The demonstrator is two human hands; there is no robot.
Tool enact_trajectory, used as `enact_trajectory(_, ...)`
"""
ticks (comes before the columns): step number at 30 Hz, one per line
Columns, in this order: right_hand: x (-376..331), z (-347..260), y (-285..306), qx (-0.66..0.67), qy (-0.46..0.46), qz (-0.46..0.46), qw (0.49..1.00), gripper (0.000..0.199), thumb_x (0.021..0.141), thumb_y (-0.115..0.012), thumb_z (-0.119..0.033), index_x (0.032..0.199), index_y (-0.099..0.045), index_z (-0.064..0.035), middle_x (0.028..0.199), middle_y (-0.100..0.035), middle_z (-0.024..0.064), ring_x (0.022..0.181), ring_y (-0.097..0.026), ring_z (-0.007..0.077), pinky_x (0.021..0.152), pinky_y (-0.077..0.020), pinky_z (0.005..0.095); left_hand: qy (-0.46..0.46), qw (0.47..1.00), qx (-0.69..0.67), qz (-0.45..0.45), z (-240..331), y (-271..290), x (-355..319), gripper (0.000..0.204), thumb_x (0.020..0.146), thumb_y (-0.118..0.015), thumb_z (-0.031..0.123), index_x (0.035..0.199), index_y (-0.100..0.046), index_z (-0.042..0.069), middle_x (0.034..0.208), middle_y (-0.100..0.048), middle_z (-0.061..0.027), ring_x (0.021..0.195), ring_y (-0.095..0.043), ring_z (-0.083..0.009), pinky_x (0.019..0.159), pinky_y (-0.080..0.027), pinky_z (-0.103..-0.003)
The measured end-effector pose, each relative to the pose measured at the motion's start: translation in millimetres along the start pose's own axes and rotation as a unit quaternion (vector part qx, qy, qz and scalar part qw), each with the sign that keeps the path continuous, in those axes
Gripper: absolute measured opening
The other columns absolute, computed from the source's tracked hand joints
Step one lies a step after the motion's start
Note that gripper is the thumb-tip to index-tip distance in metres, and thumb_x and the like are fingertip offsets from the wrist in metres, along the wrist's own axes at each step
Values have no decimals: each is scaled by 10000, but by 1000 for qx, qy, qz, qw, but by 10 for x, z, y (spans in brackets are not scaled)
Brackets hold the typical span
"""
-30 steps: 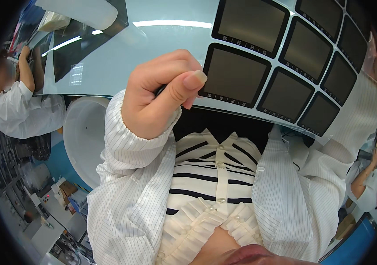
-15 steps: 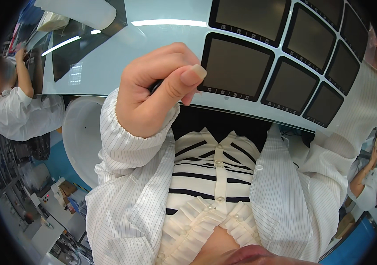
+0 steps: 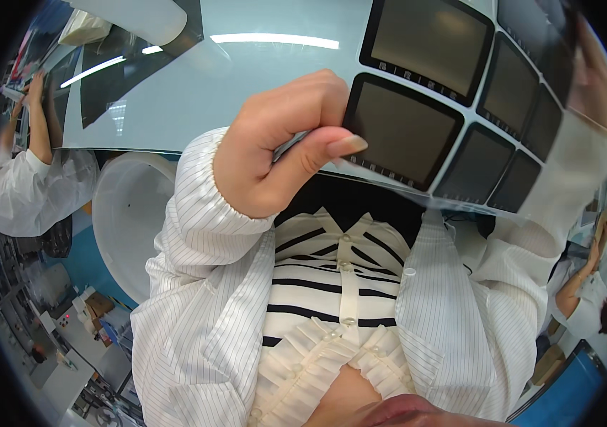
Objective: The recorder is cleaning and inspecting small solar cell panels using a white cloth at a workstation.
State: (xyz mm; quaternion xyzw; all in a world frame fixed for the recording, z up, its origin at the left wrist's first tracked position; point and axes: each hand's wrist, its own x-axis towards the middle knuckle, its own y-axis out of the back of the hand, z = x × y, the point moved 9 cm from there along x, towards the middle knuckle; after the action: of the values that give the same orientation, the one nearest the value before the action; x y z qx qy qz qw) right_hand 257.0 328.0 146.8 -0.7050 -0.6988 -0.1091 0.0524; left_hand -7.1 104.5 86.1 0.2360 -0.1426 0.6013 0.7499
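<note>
My left hand (image 3: 289,142) is closed in a pinch, thumb against fingers, at the left edge of a glossy clear sheet. Dark framed rectangular panels (image 3: 403,128) lie in rows on this sheet, each with a strip of small pale marks along its near side. The sheet tilts, and its right part curves and catches reflections. At the far right, by the sheet's right edge, is my right hand (image 3: 593,82); it is blurred and its fingers cannot be made out. Both arms wear loose white striped sleeves.
The pale glossy tabletop (image 3: 261,78) reflects a light tube. A white cylinder (image 3: 143,21) and a dark flat sheet (image 3: 115,82) lie at the far left. Below the table edge stands a white round bin (image 3: 129,220). Co-workers in white sit at left (image 3: 40,188) and right (image 3: 581,292).
My left hand has moved right, together with the panelled sheet's left side. The sheet's right side now bends and tilts more, with reflections across it.
</note>
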Motion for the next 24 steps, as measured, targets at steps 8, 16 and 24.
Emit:
enact_trajectory(8,-451,1185,-1166,185,-177,-201,946,287,912,-563,-159,1149,-606,-1,979,-653,53,778,-598,100,793,-460,175,-7,966,-209,153,91,33,26,220,900,-577,176,772,-504,12,778,-532,-39,705,-462,-108,682,-392,-255)
enact_trajectory(16,-575,1282,-1371,160,-262,-126,943,230,864,-639,-129,1020,-651,39,812,-642,17,623,-526,32,552,-398,147,-11,944,-267,196,58,150,8,291,907,-572,264,950,-565,-24,881,-576,-81,747,-494,-132,691,-407,-263)
enact_trajectory(24,-215,1401,-1143,19,-189,-141,972,257,886,-610,-173,1086,-652,-18,934,-651,-29,664,-463,-2,554,-324,141,-34,958,-214,186,-20,240,-102,233,919,-556,175,791,-509,-14,727,-581,-75,597,-510,-93,580,-411,-208)
